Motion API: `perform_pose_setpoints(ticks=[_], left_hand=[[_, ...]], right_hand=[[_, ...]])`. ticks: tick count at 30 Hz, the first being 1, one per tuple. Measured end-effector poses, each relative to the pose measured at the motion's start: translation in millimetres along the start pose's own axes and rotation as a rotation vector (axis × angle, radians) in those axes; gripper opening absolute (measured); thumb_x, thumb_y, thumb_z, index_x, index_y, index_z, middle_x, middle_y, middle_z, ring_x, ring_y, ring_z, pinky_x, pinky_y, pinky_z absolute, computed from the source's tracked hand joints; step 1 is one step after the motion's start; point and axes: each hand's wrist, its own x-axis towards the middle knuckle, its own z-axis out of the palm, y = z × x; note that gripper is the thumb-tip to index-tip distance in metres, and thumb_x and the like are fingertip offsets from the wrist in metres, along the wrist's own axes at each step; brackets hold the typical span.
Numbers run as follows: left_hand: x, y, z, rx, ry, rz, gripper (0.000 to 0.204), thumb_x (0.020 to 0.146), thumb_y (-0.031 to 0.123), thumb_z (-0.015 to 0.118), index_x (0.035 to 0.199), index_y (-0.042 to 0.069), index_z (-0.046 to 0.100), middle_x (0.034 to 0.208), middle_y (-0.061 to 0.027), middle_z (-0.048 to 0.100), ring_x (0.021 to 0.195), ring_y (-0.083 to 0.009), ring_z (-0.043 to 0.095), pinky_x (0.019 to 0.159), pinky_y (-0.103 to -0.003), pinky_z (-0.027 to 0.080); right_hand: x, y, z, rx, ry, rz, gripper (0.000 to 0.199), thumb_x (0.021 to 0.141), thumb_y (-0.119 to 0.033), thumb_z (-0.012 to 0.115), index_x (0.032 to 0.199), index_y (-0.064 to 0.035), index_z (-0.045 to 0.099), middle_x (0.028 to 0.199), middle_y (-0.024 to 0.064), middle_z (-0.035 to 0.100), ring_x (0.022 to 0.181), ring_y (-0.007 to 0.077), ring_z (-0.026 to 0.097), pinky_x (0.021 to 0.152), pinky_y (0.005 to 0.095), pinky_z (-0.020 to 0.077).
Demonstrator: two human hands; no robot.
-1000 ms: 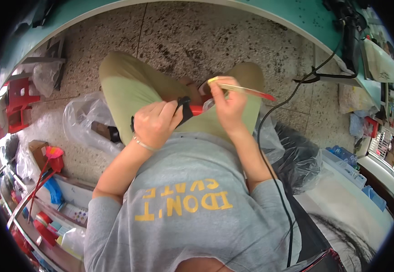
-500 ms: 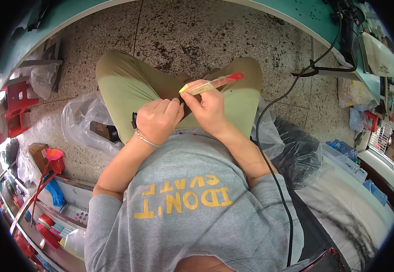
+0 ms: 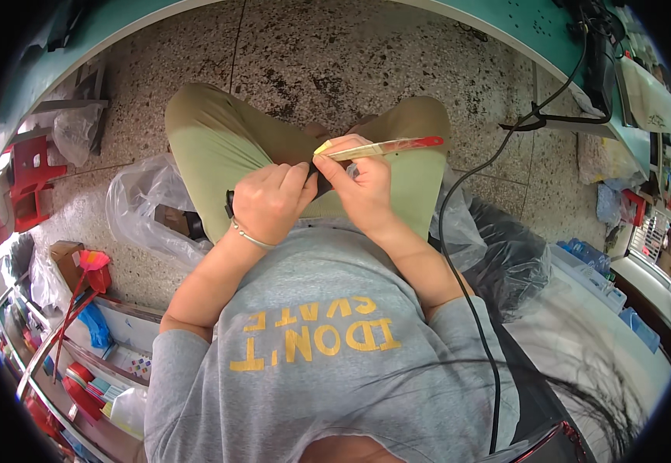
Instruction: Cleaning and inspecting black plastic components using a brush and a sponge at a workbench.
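Over my lap, my left hand (image 3: 267, 202) is closed in a fist around a black item (image 3: 230, 204), most of it hidden by the fingers. A bit of it sticks out past the fist on the left, and dark material shows between the two hands. My right hand (image 3: 360, 189) pinches a slim flat tool (image 3: 386, 147) between thumb and fingers. Its tip is pale yellow and its far end is red; the tip points left, just above the left fist. Whether the tip touches the black item I cannot tell.
Clear plastic bags (image 3: 146, 204) lie on the floor by my left leg, and a black plastic bag (image 3: 509, 247) on my right. A black cable (image 3: 445, 212) runs down along my right arm. The green table (image 3: 498, 19) curves ahead. A red stool (image 3: 34, 177) stands left.
The flat tool has swung nearly level, its red end moving right and slightly down. My right hand has shifted slightly right; my left fist has barely moved.
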Motion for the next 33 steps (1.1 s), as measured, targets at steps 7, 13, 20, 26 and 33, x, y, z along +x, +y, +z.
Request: perform_pose_setpoints(ticks=[7,13,20,26,33], left_hand=[[-14.7,-1.5,-1.9,-0.048,0.021,-0.086,0.012,0.069,0.011,0.068,0.073,0.007,0.057,0.056,-0.0044,0.052,0.048,-0.0183,0.054,0.044,-0.03,0.043],[-13.5,-13.3,-13.3,-0.254,0.06,-0.312,0.014,0.069,0.011,0.07,0.076,0.004,0.06,0.062,-0.009,0.06,0.051,-0.0218,0.057,0.046,-0.029,0.045],[-12.0,-15.7,-42.3,-0.245,0.017,-0.476,0.031,0.072,0.01,0.067,0.101,0.004,0.06,0.075,-0.0103,0.064,0.06,-0.0207,0.061,0.056,-0.029,0.049],[-330.9,-258.7,6.9,-0.932,0.495,-1.345,0.033,0.084,0.025,0.052,0.109,0.004,0.056,0.099,-0.0092,0.061,0.085,-0.0244,0.06,0.077,-0.034,0.049],[-367.2,-243.7,104.6,-0.071,0.223,-2.111,0.048,0.073,0.037,0.063,0.114,0.012,0.054,0.112,-0.0138,0.057,0.097,-0.0293,0.057,0.082,-0.041,0.047]], right_hand=[[7.0,37.3,-22.4,-0.517,-0.013,-0.479,0.008,0.079,-0.003,0.063,0.086,-0.0019,0.059,0.083,0.0069,0.061,0.072,0.0151,0.057,0.065,0.028,0.046],[39.8,0.6,-51.1,-0.175,0.291,-0.07,0.009,0.084,-0.008,0.06,0.089,-0.0004,0.058,0.082,0.0057,0.061,0.068,0.0106,0.057,0.061,0.0224,0.0461],[73.3,-27.5,-125.2,0.341,0.547,-0.152,0.008,0.087,-0.004,0.054,0.09,0.0023,0.058,0.086,0.0119,0.062,0.068,0.0155,0.059,0.071,0.029,0.0514],[59.8,-61.8,-236.1,0.162,0.73,-0.148,0.014,0.088,-0.007,0.054,0.097,0.0033,0.056,0.093,0.0119,0.061,0.084,0.0175,0.059,0.081,0.0346,0.0489],[130.6,-83.7,-97.3,0.201,0.228,-0.039,0.022,0.081,-0.009,0.063,0.098,0.0044,0.059,0.098,0.0094,0.06,0.084,0.015,0.058,0.076,0.0266,0.0471]])
